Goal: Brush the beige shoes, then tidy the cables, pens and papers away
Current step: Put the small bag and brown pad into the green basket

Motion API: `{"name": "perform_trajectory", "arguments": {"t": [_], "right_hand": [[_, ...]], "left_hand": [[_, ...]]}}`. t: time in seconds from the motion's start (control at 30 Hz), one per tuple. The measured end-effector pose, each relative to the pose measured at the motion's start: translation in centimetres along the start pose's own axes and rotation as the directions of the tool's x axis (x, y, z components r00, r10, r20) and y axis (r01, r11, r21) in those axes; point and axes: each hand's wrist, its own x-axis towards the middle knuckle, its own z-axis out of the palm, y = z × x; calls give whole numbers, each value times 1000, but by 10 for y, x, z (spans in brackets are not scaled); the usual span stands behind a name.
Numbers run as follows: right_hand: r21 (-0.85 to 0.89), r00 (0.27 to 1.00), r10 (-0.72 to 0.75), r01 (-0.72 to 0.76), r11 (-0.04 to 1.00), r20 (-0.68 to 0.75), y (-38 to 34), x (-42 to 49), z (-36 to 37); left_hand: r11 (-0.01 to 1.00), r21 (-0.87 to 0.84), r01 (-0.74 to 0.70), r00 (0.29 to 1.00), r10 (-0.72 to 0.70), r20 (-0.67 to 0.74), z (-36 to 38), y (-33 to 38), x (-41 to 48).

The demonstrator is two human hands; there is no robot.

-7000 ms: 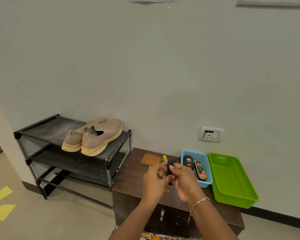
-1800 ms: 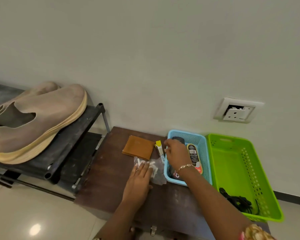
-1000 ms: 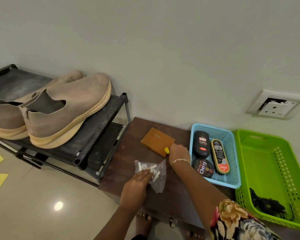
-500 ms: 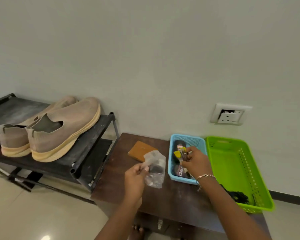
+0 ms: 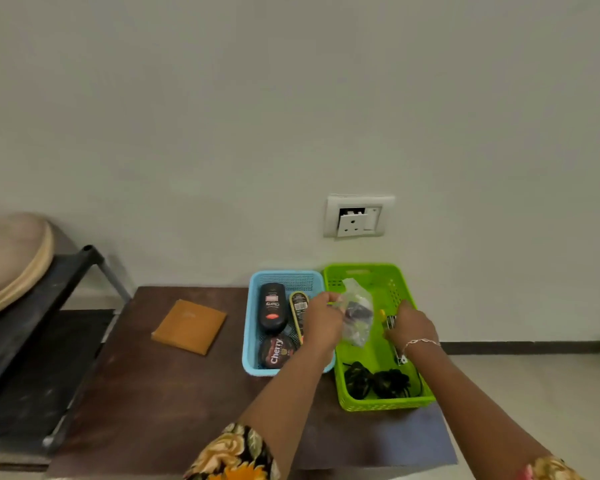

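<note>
My left hand (image 5: 321,320) pinches a clear plastic bag (image 5: 357,315) and holds it over the green basket (image 5: 361,271). Inside that basket my right hand (image 5: 411,327) grips a bundle of pens (image 5: 392,332), one with a yellow tip. Black coiled cables (image 5: 376,379) lie at the basket's near end. One beige shoe (image 5: 11,261) shows at the left edge on the black shoe rack (image 5: 59,282).
A blue basket (image 5: 253,306) holds shoe polish containers, left of the green one. A folded brown cloth (image 5: 189,325) lies on the dark wooden cabinet top (image 5: 153,393). A wall socket (image 5: 357,216) is above the baskets. Tiled floor lies to the right.
Both hands have moved right, from the cabinet top and blue basket to the green basket. The bag and the pens travelled with them. The view has turned right, away from the shoes.
</note>
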Motion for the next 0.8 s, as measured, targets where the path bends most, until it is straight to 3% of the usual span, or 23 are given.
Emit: {"name": "perform_trajectory", "arguments": {"t": [0.13, 0.3, 0.43, 0.5, 0.6, 0.67, 0.8], "right_hand": [[-144, 1000, -5, 7, 990, 13, 10, 15, 25], [-302, 999, -42, 39, 953, -3, 12, 19, 42], [-315, 997, -72, 73, 946, 15, 14, 19, 49], [-276, 991, -129, 120, 954, -17, 13, 16, 48], [-159, 970, -235, 222, 962, -68, 9, 13, 48], [23, 977, -193, 196, 980, -87, 7, 16, 51], [239, 991, -129, 122, 963, 16, 7, 24, 59]], "left_hand": [[952, 296, -76, 997, 78, 6, 38, -12, 14], [867, 499, -6, 1000, -4, 20, 56, -27, 21], [779, 596, -197, 980, 164, 110, 50, -32, 16], [697, 640, -323, 944, 281, 170, 42, -35, 12], [397, 805, -440, 871, 407, 275, 30, -40, 9], [228, 880, -417, 870, 380, 314, 24, -39, 6], [155, 910, -385, 886, 340, 317, 16, -42, 9]]}}
